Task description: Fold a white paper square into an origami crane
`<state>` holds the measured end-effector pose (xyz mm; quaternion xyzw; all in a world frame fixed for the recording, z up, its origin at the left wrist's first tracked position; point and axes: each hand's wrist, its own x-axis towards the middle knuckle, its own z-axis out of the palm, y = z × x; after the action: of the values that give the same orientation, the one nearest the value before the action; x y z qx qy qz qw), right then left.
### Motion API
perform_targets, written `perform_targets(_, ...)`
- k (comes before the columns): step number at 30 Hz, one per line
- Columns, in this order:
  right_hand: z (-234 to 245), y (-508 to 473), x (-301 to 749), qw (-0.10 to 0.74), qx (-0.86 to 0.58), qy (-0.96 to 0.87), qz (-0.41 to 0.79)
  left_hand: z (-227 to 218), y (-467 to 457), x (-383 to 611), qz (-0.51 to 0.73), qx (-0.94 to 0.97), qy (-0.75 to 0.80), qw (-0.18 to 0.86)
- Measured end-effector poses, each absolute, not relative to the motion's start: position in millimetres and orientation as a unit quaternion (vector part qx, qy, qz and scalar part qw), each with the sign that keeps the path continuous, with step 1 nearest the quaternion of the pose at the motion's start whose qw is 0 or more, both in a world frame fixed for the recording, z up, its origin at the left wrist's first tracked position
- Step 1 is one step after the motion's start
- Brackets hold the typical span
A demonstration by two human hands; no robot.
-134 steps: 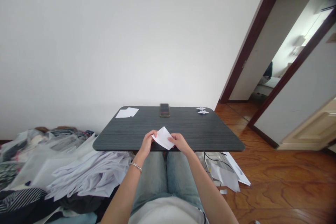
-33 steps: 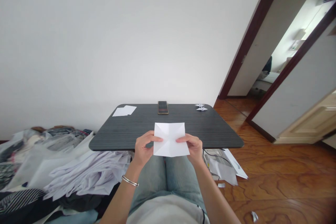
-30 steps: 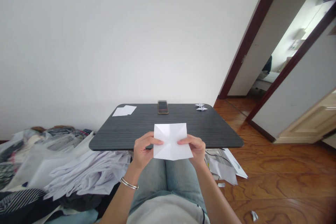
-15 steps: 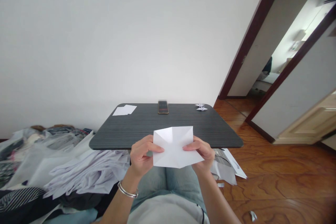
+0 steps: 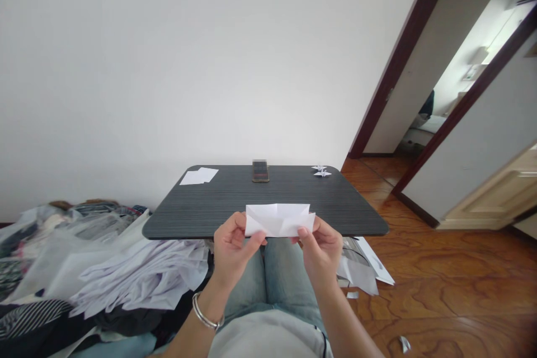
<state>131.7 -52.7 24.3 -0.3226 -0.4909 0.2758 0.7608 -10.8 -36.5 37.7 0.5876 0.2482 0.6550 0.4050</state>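
Right now both hands are up and busy with one sheet of white paper, folded into a flat, wide strip [image 5: 279,220]. The left hand [image 5: 231,251] pinches the strip's left end between thumb and fingers, and the right hand [image 5: 321,257] has the right end in the same sort of pinch, so neither one is fully open or making a fist. The paper sits in the air in front of the near edge of the dark wood-grain counter [image 5: 218,204], right above the person's jeans [image 5: 247,277], and there's a silver bangle [image 5: 205,313] on the left wrist.

Along the far edge of the counter, there's a phone [image 5: 260,170] in the middle, a couple of white paper sheets [image 5: 198,177] to the left and two small origami cranes [image 5: 321,172] to the right. Off the counter's left side is a heap of crumpled white fabric [image 5: 134,277], and off its right side are loose papers [image 5: 361,268] on the wooden floor [image 5: 440,291].
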Motion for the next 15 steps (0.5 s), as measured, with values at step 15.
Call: perform_targets(15, 28.3, -48.6, 129.2, 0.721, -0.402, -0.445, 0.348, 43.8, -32.7, -0.5, 0.6, 0.56, 0.297, 0.489)
